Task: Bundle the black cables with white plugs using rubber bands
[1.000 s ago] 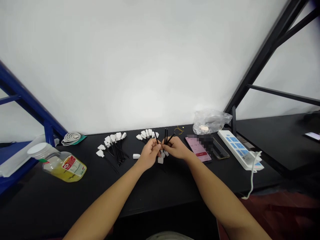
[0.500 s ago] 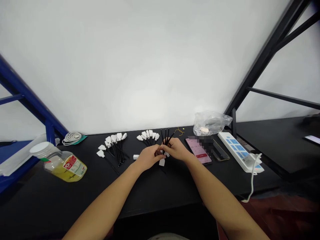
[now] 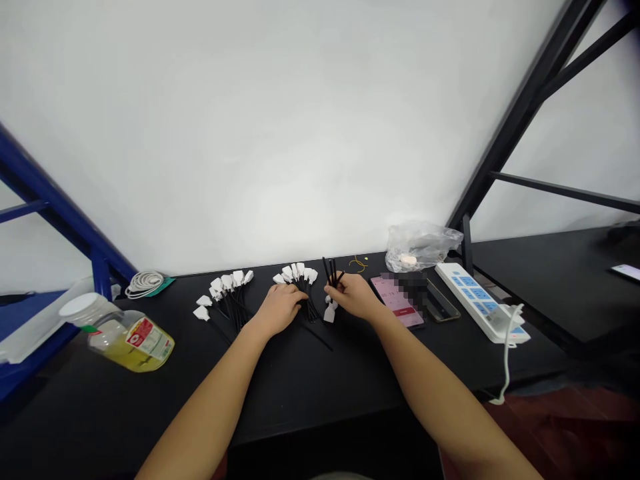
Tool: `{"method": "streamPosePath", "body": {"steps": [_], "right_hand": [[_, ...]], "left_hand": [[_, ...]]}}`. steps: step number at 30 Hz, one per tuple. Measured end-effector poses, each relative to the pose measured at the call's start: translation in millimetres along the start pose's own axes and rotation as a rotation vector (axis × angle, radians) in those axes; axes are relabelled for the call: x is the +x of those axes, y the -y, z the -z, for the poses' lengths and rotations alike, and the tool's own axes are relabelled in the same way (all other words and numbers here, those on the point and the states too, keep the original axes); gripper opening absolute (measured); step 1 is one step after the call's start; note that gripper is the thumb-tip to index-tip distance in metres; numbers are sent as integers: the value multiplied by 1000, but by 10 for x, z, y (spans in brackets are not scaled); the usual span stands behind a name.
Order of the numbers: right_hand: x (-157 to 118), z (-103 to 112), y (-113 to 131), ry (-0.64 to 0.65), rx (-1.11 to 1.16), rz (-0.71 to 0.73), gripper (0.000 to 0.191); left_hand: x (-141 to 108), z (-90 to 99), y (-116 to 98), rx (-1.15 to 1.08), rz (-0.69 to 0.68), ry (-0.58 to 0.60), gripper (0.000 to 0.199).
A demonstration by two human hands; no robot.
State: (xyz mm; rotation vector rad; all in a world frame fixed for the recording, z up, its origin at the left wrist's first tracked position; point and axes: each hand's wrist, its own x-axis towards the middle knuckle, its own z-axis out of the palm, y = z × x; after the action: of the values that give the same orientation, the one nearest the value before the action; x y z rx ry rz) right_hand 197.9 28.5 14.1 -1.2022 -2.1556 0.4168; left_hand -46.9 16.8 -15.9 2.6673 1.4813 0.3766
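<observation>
My right grip pinches several black sticks, white ends down, mid-frame. My left grip, part-curled, meets centre bunch; cannot tell if holding. Left-of-centre bunch lies unheld on bench. Overall progress unclear.

left hand: off held black strips, now at middle white-ended bunch | right hand: now holding strips alone

Two bare forearms and bare hands, the left and the right, show no sleeves, gloves, watch or bracelet.
</observation>
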Motion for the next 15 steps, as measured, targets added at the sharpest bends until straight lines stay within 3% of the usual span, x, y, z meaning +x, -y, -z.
{"method": "streamPosePath", "body": {"steps": [6,10,15], "right_hand": [[-1,-26,-31,-6,3,2,15],[-6,-33,-44,-4,14,12,14],[-9,-25,-46,3,13,6,15]], "left_hand": [[21,21,-55,-45,-14,-11,17],[8,82,-71,-88,20,5,24],[-90,236,143,-191,120,131,16]]}}
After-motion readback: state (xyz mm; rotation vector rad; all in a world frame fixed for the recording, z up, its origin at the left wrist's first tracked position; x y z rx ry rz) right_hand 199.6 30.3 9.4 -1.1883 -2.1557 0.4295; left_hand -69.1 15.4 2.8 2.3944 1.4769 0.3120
